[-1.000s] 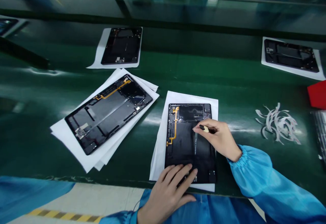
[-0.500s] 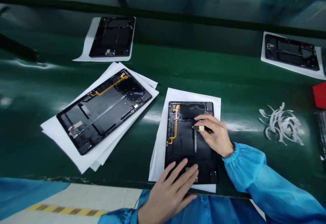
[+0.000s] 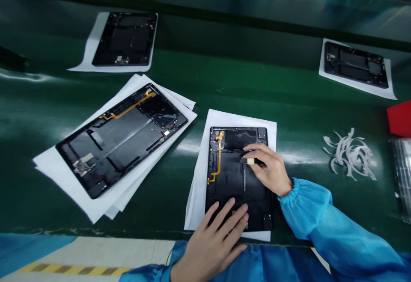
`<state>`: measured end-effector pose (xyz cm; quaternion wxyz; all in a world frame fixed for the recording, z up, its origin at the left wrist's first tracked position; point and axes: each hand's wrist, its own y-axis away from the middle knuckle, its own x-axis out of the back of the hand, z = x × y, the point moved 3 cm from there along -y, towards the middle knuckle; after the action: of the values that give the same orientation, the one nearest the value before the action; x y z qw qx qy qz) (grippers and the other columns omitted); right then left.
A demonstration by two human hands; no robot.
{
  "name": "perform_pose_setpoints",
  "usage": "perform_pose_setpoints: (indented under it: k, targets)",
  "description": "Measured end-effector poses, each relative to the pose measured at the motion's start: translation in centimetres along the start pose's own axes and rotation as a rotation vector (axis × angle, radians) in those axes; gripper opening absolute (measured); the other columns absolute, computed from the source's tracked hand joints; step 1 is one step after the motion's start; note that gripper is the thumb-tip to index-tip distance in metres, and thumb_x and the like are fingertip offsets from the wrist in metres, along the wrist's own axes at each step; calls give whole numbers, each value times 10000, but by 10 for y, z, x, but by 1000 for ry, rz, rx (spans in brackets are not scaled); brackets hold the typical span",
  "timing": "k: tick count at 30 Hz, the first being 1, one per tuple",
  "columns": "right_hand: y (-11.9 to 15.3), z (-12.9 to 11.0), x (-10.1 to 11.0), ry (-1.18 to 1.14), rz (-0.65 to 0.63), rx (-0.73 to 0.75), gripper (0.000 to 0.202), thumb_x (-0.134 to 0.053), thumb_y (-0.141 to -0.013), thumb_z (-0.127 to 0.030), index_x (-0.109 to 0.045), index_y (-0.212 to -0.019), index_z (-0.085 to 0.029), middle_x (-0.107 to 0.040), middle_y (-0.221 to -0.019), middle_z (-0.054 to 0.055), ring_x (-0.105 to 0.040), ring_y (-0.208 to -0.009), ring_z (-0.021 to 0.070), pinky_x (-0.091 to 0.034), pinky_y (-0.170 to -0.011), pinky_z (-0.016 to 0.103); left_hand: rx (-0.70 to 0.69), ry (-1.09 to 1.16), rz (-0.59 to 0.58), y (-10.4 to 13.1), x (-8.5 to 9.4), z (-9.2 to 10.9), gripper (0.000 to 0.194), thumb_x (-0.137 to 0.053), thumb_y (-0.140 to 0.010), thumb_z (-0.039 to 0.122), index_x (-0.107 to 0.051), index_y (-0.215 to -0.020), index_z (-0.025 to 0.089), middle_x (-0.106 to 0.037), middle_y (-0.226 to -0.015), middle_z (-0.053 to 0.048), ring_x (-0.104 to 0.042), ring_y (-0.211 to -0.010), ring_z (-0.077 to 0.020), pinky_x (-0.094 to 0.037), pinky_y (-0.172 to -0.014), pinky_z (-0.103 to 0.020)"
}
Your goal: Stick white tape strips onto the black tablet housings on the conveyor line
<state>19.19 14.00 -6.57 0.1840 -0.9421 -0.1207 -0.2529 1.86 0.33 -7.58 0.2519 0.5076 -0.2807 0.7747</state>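
- Right hand (image 3: 269, 168) pinches a small tool (image 3: 248, 161), black with a pale tip, between thumb and fingers; the tip rests on the upper middle of the near tablet (image 3: 239, 179)
- Left hand (image 3: 215, 241) lies flat with fingers loosely spread, pressing on the near edge of that tablet
- The near tablet is an open black shell, back off, lying upright to the person on a white sheet (image 3: 205, 162) on the green belt (image 3: 289, 102); an orange flex cable (image 3: 218, 158) runs down its left side and a thin pale strip runs down its middle below the tool
- Both arms wear blue sleeves (image 3: 321, 226) with gathered cuffs
- Second tablet (image 3: 122, 136), also open with an orange cable, lies tilted to the left on a stack of white sheets (image 3: 80, 188), apart from the near one
- Third tablet (image 3: 125, 38) on its own sheet lies farther back on the left; fourth tablet (image 3: 355, 63) on a sheet lies far right
- Pile of white peeled strips (image 3: 349, 153) lies on the belt right of the hands, well apart from the tablets
- Red box (image 3: 400, 119) at the right edge, only partly in view; what is in it cannot be seen
- No writing or brand mark can be read on any shell or sheet
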Motion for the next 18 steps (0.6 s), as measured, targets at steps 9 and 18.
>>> perform_pose_setpoints:
  k: [9, 18]
  targets:
    - [3, 2, -1, 2, 0, 4, 327, -472, -796, 18, -677, -946, -188, -681, -1091, 74, -658, -1028, 182, -547, -923, 329, 40, -22, -35, -5, 1, 2, 466, -528, -922, 540, -643, -1205, 188, -539, -1427, -5, -179, -1464, -256, 14, -1216, -449]
    - [4, 3, -3, -9, 70, -35, 267, -532, -814, -10, -693, -902, -204, -710, -1023, 50, -680, -978, 172, -558, -889, 309, 47, 10, -41, -13, 1, -6, 580, -488, -892, 629, -635, -1216, 171, -500, -1461, -23, -332, -1375, -281, 18, -1207, -456]
